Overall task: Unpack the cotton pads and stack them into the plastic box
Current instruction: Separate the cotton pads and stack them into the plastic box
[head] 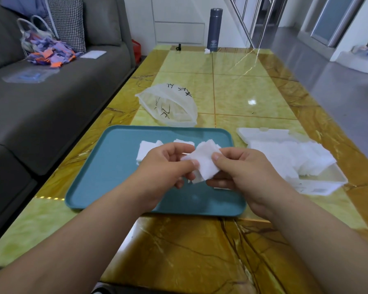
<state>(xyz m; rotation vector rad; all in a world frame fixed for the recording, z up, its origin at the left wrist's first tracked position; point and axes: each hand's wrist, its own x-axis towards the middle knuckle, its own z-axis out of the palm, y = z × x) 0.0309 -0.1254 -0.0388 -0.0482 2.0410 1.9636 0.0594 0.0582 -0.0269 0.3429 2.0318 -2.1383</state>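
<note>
White cotton pads, a teal tray, a yellow-green marbled table, a houndstooth cushion.

Soft, even daylight fills the room, apparently from the far right; the glossy surface throws back bright streaks and one small hot spot of glare; the hands cast only faint, diffuse shadows onto the teal tray; white cotton pads are nearly blown out, their edges hard to separate; wide-angle distortion bends the sofa and forearms at the frame's edges; the far background is slightly soft.
</note>
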